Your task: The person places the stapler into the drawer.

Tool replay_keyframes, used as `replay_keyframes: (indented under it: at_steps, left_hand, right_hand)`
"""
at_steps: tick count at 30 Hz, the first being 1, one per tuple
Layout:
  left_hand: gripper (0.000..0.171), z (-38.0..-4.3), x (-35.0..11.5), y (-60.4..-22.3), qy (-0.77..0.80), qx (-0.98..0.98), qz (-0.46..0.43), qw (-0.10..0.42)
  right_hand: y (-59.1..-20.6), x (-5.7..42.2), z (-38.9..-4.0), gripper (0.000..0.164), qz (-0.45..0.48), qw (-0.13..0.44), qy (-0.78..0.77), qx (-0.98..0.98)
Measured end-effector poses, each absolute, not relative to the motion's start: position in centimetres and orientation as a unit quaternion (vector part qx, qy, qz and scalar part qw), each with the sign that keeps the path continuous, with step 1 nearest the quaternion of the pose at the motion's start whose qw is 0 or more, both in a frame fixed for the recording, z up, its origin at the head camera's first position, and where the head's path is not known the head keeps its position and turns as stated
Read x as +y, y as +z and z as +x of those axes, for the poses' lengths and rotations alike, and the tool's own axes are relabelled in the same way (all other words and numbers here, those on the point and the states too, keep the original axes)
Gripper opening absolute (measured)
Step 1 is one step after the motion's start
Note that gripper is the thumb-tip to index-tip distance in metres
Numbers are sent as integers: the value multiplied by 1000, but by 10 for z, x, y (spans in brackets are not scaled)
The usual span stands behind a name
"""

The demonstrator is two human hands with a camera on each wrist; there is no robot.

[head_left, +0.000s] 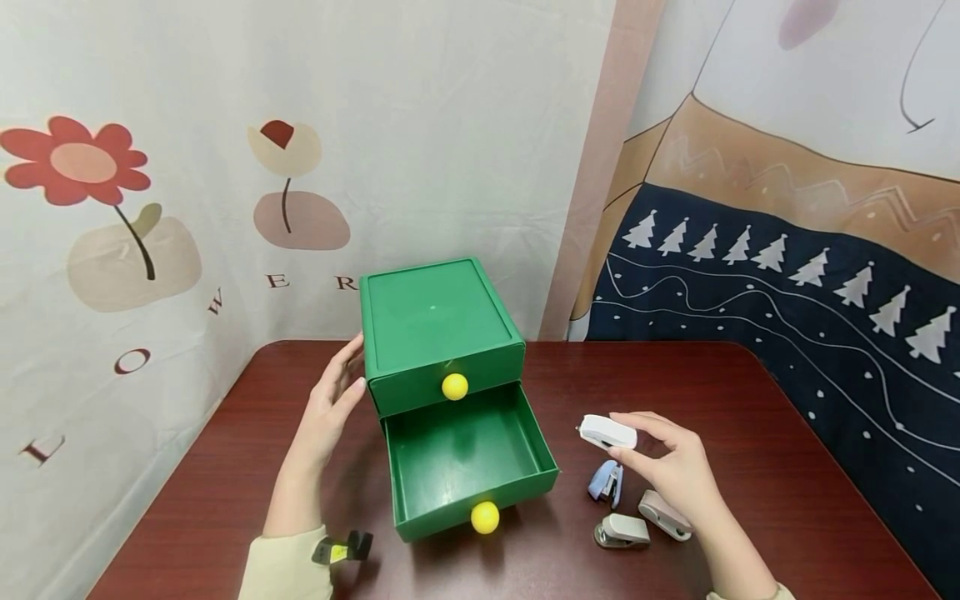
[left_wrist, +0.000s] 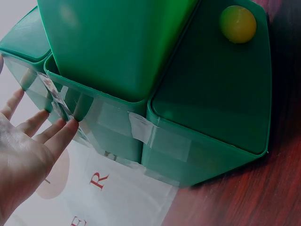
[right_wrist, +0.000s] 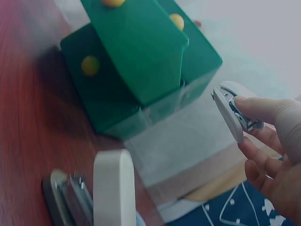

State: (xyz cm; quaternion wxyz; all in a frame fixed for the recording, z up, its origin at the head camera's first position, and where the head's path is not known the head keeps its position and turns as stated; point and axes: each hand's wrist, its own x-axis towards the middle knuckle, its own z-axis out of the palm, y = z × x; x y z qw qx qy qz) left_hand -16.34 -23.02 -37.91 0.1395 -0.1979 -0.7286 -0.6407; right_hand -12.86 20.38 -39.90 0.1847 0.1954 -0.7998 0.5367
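Jutting from its cabinet, a drawer separates the hands: left spread, right pinching a white stapler.

Left hand: reached far, fingers extended and spread, thumb apart on the near side.
Left forearm: slanted from the near left toward the far side, bare beyond its sleeve.
Right hand: pointed left, thumb and fingers pinching.
Right forearm: bare, angled in from the near right.

Your reddish-brown table carries a green drawer unit between your left hand and right hand; near the latter lie a blue stapler, a whitish stapler and a pinkish-grey stapler.
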Motion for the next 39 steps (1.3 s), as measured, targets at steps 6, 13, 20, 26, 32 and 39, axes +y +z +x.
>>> replay_keyframes:
  at_steps: [6, 13, 20, 26, 32, 39]
  left_hand:
    - [52, -163, -230, -377, -638, -731, -202, 138]
    - [53, -164, -230, -377, -637, -729, -209, 139]
    - [52, -164, -230, -379, -639, -728, -203, 142]
    - [52, -165, -231, -381, -639, -727, -208, 143]
    - [53, -166, -232, -382, -636, -729, -210, 140]
    - [53, -166, -232, -382, -636, -730, -207, 142]
  right_hand:
    - [-383, 183, -122, 43, 227, 190, 542, -786]
    - [-360, 155, -111, 39, 253, 180, 545, -779]
    - [-360, 136, -111, 36, 280, 148, 561, -765]
    - [-362, 121, -112, 36, 291, 141, 558, -764]
    - [-370, 114, -120, 35, 301, 142, 541, -772]
    - [-389, 115, -136, 37, 278, 99, 523, -799]
